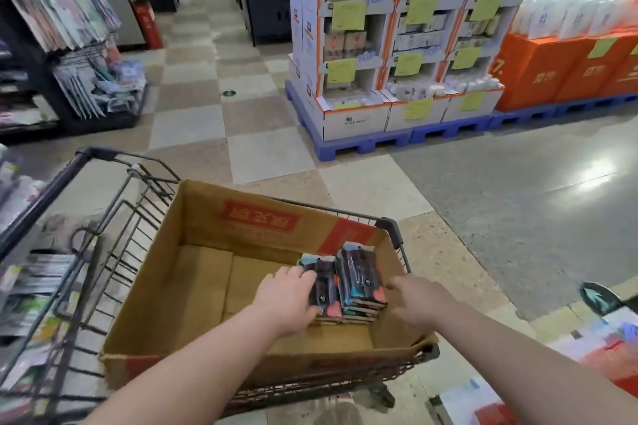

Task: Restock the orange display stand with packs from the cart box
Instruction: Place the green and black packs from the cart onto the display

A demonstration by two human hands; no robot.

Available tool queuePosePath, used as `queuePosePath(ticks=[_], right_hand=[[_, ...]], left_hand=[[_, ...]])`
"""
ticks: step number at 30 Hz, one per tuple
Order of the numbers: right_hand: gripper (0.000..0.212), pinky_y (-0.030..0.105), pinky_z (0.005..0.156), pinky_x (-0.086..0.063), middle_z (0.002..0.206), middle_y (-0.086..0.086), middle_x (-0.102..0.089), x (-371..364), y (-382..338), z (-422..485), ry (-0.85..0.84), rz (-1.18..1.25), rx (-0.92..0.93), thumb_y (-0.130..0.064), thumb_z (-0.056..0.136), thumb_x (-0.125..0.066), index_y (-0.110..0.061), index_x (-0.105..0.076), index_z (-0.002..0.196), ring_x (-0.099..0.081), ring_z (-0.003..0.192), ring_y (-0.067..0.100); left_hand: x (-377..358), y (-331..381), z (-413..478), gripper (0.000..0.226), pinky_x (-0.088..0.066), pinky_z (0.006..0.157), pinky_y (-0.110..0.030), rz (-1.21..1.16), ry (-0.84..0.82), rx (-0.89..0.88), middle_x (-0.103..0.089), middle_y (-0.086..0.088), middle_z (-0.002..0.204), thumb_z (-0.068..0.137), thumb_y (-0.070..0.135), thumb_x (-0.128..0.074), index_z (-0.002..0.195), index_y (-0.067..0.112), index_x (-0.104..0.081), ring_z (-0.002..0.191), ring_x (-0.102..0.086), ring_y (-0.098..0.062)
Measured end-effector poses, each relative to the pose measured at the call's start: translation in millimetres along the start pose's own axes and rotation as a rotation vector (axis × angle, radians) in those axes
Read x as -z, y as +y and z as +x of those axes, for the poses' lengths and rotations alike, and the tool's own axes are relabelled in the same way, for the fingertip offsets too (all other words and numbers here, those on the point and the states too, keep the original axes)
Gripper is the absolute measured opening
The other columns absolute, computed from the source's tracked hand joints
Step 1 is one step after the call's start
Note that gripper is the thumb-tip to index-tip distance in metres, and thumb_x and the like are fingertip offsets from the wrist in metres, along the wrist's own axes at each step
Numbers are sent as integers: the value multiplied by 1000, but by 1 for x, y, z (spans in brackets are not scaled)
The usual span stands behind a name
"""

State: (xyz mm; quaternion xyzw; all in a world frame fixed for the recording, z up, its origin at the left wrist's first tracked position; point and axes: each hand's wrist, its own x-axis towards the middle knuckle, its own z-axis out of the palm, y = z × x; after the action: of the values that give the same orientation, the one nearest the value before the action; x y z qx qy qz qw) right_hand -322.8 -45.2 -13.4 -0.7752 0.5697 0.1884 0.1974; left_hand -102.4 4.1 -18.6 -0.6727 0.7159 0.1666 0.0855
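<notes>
Two short stacks of dark packs (357,281) with teal and coral patterns stand in the far right corner of the cardboard box (207,272), which sits in the wire cart (392,229). My left hand (288,298) is down in the box and grips the left stack, fingers over its top and thumb at its near edge. My right hand (416,302) hovers just right of the right stack with fingers extended, blurred, holding nothing. The orange display stand (552,69) is far off at the right, topped with white packs.
The cart's left section holds flat printed packs (31,290). A white cardboard display (397,45) on blue pallets (448,129) stands ahead. Hanging-goods racks (69,45) line the left. More packs lie at the lower right (607,338). Open tiled floor lies between.
</notes>
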Motion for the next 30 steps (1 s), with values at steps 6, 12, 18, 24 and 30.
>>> queuePosePath(ticks=[6,12,18,24,30], right_hand=[[51,34,98,-46,135,2,-52,-13,24,71,-127,103,17,-34,88,-58,-24,-45,136,-52,122,22],[54,35,101,-45,135,5,-48,-35,48,141,-231,211,-19,-33,88,-59,-22,-42,138,-52,121,23],[51,36,102,-44,133,8,-45,-69,58,199,-335,254,-45,-30,87,-60,-16,-43,133,-53,120,28],[75,41,110,-39,153,10,-25,-98,55,244,-328,415,-73,-29,86,-62,-13,-23,148,-40,132,29],[83,34,118,-21,160,13,5,-119,53,267,-351,571,-203,-39,96,-49,-4,1,152,-14,147,26]], left_hand=[[2,-14,56,63,-36,108,-38,-5,-83,98,-38,0,148,92,47,-51,147,25,-29,136,-36,-22],[-25,-17,111,62,-37,106,-36,-60,-260,191,-38,-2,147,92,47,-49,146,23,-29,134,-38,-23],[-62,-21,150,70,-37,110,-37,-151,-422,289,-36,-4,148,91,48,-53,149,22,-24,135,-38,-22],[-92,-31,182,71,-35,110,-39,-244,-511,390,-32,-7,150,91,43,-55,149,19,-21,134,-39,-27],[-123,-34,212,72,-34,108,-31,-450,-551,573,-35,-13,148,93,39,-55,150,13,-21,134,-41,-28]])
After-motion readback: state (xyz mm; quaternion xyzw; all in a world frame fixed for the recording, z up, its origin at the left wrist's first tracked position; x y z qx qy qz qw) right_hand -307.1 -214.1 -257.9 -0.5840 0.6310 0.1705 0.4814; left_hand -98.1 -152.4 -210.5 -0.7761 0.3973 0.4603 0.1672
